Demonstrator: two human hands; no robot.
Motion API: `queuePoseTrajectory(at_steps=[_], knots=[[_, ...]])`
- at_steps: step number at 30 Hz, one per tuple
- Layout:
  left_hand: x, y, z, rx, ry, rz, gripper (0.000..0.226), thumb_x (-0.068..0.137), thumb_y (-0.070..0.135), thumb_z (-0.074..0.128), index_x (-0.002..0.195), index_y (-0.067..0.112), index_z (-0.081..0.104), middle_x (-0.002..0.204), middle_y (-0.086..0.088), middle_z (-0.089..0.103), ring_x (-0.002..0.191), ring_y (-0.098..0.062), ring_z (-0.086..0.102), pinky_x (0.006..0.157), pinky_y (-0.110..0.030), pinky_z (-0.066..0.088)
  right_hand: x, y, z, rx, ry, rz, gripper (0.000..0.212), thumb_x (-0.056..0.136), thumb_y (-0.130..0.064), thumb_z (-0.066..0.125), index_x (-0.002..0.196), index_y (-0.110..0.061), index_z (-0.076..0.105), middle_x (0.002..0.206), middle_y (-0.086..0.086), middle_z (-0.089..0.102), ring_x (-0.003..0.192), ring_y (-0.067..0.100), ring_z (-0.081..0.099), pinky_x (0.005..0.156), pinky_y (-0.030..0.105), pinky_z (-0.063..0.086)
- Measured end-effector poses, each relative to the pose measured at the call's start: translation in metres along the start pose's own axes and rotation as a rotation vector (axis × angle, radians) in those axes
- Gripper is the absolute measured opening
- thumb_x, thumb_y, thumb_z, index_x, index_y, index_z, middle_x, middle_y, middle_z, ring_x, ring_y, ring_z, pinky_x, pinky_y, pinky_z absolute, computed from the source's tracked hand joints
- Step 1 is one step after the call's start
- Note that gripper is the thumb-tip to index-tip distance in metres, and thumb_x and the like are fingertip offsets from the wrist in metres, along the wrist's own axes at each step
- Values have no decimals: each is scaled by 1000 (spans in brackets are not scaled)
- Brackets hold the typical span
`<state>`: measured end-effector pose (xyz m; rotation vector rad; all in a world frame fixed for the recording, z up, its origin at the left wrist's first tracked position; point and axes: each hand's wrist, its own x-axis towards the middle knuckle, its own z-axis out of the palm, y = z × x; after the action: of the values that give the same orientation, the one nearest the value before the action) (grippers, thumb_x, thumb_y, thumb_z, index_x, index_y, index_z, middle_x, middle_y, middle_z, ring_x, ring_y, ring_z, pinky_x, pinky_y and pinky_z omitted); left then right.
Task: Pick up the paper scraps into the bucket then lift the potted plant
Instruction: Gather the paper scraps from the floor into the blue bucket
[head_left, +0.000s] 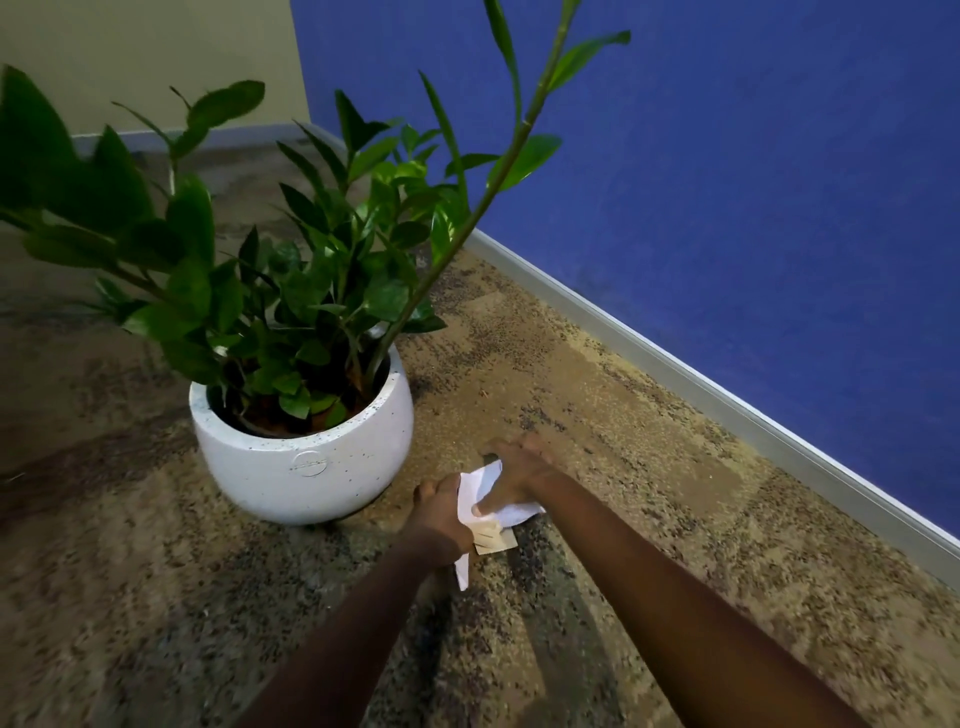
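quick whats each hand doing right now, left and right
left hand: curled around a bunch of paper scraps.
right hand: pinching the same paper scraps, thumb pressed on the white sheet.

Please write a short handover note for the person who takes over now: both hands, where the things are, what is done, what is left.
The left hand grips a bunch of paper scraps down at the carpet.
The right hand pinches the same bunch, thumb on the white sheet.
The potted plant stands on the carpet left of the hands, untouched.
The bucket is not in view.
Done: scraps in hand.
Left: find the bucket, drop the scraps in, then lift the plant.
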<state>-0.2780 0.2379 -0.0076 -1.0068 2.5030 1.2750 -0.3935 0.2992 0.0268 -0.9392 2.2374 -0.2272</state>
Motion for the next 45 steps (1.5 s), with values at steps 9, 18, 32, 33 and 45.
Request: queuePoseTrajectory(at_steps=[9, 18, 32, 33, 45], knots=[[-24, 17, 11, -626, 159, -203, 37, 83, -15, 49, 119, -11, 58, 124, -31, 59, 113, -36, 59, 90, -41, 47, -35, 6, 50, 232, 222, 102, 42, 81, -18, 64, 122, -7, 60, 125, 16, 61, 113, 27, 60, 88, 31, 48], [-61, 7, -48, -224, -339, -150, 42, 89, -9, 48, 131, -4, 48, 101, -14, 61, 86, -20, 54, 60, -17, 42, -87, -12, 45, 815, -2, 126, 36, 78, 9, 62, 114, 5, 62, 95, 17, 66, 69, 19, 63, 53, 20, 45], [-159, -76, -259, 303, -464, -114, 42, 92, -1, 53, 133, -8, 47, 129, -21, 59, 121, -28, 56, 97, -28, 44, -109, -241, 66, 455, -116, -230, 42, 80, -12, 69, 121, -8, 59, 105, 3, 62, 86, 15, 60, 58, 9, 49], [-170, -86, -280, 173, -401, -130, 42, 92, -4, 51, 133, -10, 45, 110, -16, 70, 105, -21, 66, 83, -20, 50, -107, -263, 65, 487, -92, -260, 41, 80, -9, 68, 120, -5, 59, 102, 4, 60, 80, 13, 59, 55, 8, 47], [-229, -186, -408, -976, 846, 64, 36, 90, -5, 55, 125, 1, 57, 99, -8, 57, 81, -20, 62, 49, -13, 52, -90, -487, 62, 994, 97, -404, 42, 82, 1, 62, 124, 3, 54, 77, 12, 67, 49, 5, 66, 41, 13, 43]])
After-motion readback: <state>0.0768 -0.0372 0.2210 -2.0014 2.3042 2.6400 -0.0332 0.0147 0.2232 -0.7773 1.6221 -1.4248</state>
